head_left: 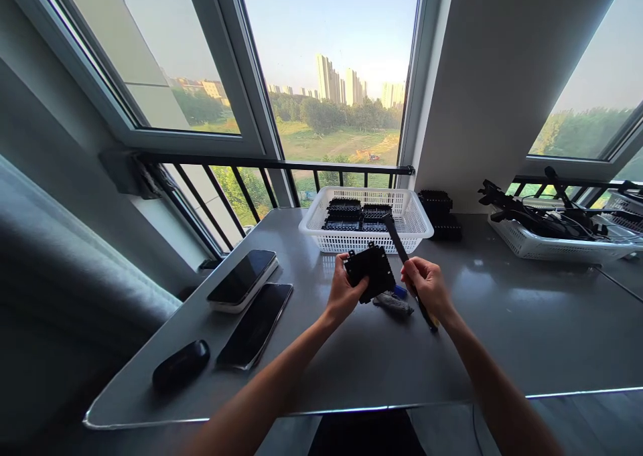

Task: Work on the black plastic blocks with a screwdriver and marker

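My left hand (347, 285) is closed on a flat, squarish black plastic part (372, 272) with small tabs along its edges, the thumb lying across its face. Just to the right, my right hand (424, 283) grips a long, narrow black strip (396, 240) near its middle. The strip's upper end rises in front of the white basket (369, 243). Its lower end is hard to make out near a dark piece with a yellowish spot. On the desk between my hands lie a crumpled grey item (396, 304) and a small blue object (400, 291), both partly hidden.
Several ribbed black parts sit in the basket. More black parts (440, 216) are stacked beside it. At right, another white basket (562, 247) holds tangled black pieces and cables. To the left lie a phone on a white box (244, 282), another phone (255, 329) and a dark oval case (181, 365).
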Motion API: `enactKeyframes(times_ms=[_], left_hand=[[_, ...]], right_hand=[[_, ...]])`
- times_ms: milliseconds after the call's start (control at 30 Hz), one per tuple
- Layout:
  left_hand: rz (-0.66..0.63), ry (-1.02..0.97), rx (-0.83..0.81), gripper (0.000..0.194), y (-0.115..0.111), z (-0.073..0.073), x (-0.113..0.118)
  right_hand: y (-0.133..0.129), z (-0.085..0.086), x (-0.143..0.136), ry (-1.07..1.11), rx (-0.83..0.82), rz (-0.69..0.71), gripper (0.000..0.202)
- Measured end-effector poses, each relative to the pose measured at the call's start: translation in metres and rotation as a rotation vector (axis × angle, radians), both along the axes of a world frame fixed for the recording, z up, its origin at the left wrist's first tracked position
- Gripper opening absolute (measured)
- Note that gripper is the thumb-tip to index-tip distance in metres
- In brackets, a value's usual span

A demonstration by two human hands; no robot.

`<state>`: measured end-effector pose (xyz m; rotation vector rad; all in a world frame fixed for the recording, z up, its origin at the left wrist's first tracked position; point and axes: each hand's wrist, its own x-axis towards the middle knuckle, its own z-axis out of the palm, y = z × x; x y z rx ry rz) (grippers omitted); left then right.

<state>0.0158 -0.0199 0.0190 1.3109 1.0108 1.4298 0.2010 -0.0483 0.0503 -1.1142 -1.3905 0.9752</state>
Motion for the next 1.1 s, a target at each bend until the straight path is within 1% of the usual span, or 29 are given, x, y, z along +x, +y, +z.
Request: enactKeyframes(times_ms=[133, 300, 400, 500, 567, 600, 767, 833, 967, 1000, 1100], left_hand=[[0.042, 0.080, 0.067, 0.051, -0.002, -0.001, 0.001], [0.058, 0.161, 0.084, 0.043, -0.002, -0.004, 0.002], [0.079, 0.173, 0.092, 0.039, -0.004, -0.001, 0.002], [0.112, 0.150, 0.098, 0.036, -0.004, 0.003, 0.001], [0.108, 0.135, 0.093, 0.036, -0.004, 0.005, 0.001], [0.100, 0.131, 0.090, 0.036, -0.004, 0.006, 0.001], [0.062, 0.113, 0.088, 0.039, -0.005, 0.004, 0.001], [0.069, 0.111, 0.085, 0.038, -0.005, 0.004, 0.001], [0.080, 0.106, 0.064, 0.035, -0.005, 0.007, 0.001], [0.074, 0.101, 0.058, 0.035, -0.005, 0.007, 0.001], [0.060, 0.090, 0.048, 0.035, -0.006, 0.008, 0.001]], right_hand=[[-0.014, 0.001, -0.013, -0.116, -0.055, 0.117, 0.038], [-0.019, -0.004, -0.021, -0.187, -0.081, 0.183, 0.036], [-0.016, -0.005, -0.019, -0.172, -0.101, 0.183, 0.036], [-0.012, -0.003, -0.015, -0.160, -0.089, 0.117, 0.037], [-0.012, -0.002, -0.015, -0.177, -0.060, 0.067, 0.037], [-0.012, -0.002, -0.015, -0.182, -0.056, 0.065, 0.037], [-0.013, -0.006, -0.020, -0.131, -0.154, 0.207, 0.037], [-0.012, -0.007, -0.019, -0.133, -0.143, 0.184, 0.038], [-0.010, -0.006, -0.013, -0.165, -0.070, 0.071, 0.038], [-0.010, -0.006, -0.013, -0.167, -0.067, 0.077, 0.037], [-0.012, -0.007, -0.016, -0.158, -0.103, 0.174, 0.036]])
